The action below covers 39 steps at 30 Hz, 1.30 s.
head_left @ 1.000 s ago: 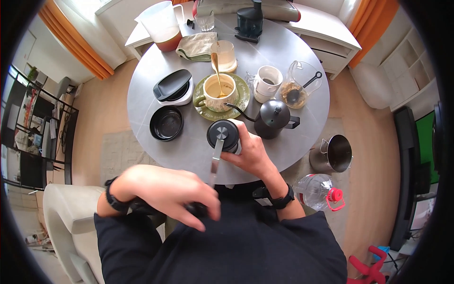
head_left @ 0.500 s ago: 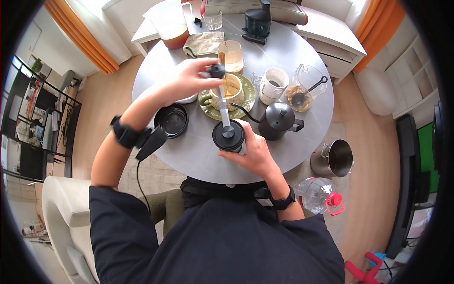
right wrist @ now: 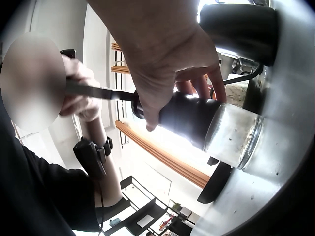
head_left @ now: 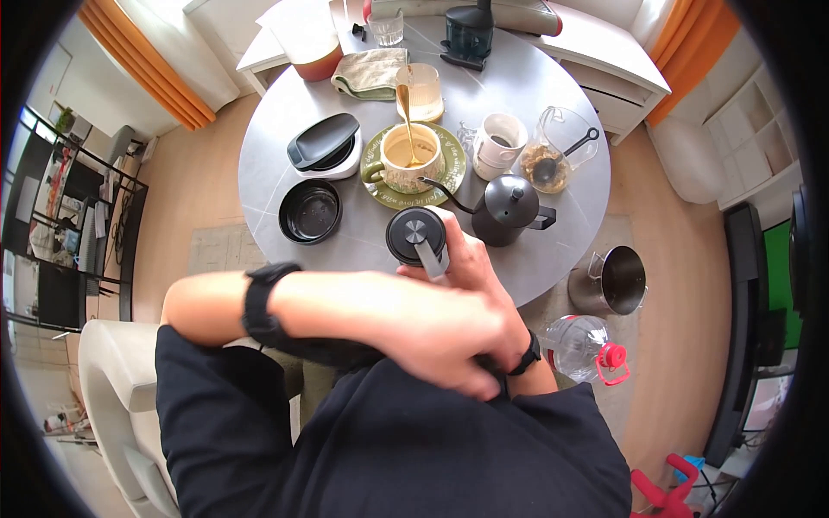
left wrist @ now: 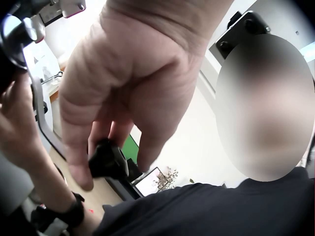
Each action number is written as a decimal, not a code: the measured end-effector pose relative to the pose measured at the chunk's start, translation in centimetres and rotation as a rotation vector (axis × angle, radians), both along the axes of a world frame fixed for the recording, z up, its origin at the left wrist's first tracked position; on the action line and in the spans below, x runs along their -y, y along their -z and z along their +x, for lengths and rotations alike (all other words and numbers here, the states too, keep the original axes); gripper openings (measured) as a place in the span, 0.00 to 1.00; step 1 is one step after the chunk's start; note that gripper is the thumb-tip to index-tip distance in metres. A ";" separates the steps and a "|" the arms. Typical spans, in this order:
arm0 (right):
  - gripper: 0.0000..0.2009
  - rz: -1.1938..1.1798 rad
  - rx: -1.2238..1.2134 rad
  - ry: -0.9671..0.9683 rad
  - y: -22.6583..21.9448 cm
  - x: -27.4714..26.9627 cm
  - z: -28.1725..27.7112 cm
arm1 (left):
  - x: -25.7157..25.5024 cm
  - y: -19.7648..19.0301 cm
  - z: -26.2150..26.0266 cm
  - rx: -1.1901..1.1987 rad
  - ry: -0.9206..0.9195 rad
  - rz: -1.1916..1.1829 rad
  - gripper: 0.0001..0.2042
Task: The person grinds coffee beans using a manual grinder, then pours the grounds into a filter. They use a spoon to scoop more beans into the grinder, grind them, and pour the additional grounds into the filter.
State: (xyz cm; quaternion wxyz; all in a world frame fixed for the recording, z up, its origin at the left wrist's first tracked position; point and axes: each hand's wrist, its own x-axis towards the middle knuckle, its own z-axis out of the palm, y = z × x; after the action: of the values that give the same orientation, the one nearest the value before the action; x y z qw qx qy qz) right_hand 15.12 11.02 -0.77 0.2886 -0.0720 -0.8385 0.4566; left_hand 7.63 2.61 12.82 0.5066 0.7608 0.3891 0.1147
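Note:
A black hand coffee grinder (head_left: 414, 231) stands near the table's front edge, its metal crank (head_left: 429, 259) swung toward the body. My right hand (head_left: 471, 261) grips the grinder's side. In the right wrist view, fingers and thumb wrap its dark body (right wrist: 189, 118) above a clear glass jar (right wrist: 234, 135). My left hand (head_left: 449, 332), blurred, reaches across in front of the chest at the crank's outer end. The left wrist view has the black crank knob (left wrist: 107, 161) between its fingers and thumb. Just beyond the grinder is a cup (head_left: 406, 157) with a gold spoon (head_left: 404, 108) on a green saucer (head_left: 389, 194).
A black gooseneck kettle (head_left: 509, 211) stands right of the grinder, near a white mug (head_left: 499, 142) and a glass jug (head_left: 548, 164) with a black scoop. Left are a black bowl (head_left: 310, 212) and a scale (head_left: 352, 162) bearing a dark tray. A water bottle (head_left: 577, 350) stands off the table.
My left hand swings the crank round, from near the body, out over the cup, then back toward the body on the right. The right hand keeps holding the grinder in place.

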 end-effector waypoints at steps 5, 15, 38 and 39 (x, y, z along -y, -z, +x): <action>0.35 0.064 -0.013 0.010 0.1 -0.2 -0.2 | 6.5 -1.3 -6.1 0.057 -0.067 -0.250 0.14; 0.34 0.073 -0.035 0.036 0.3 -0.1 -0.2 | 6.0 0.1 -17.5 0.076 -1.058 -0.115 0.18; 0.34 0.059 -0.047 0.009 -0.1 -0.4 -0.3 | 8.0 -2.2 -6.2 -0.040 -0.252 -0.144 0.13; 0.34 0.055 -0.050 0.011 0.0 -0.4 -0.2 | 8.8 -2.2 -7.3 -0.056 -0.329 -0.118 0.15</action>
State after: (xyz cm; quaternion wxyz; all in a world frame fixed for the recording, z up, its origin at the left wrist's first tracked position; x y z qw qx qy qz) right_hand 14.87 11.38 -0.76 0.3139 -0.0570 -0.8429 0.4333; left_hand 0.30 -6.24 14.98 0.5136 0.6588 0.5283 0.1517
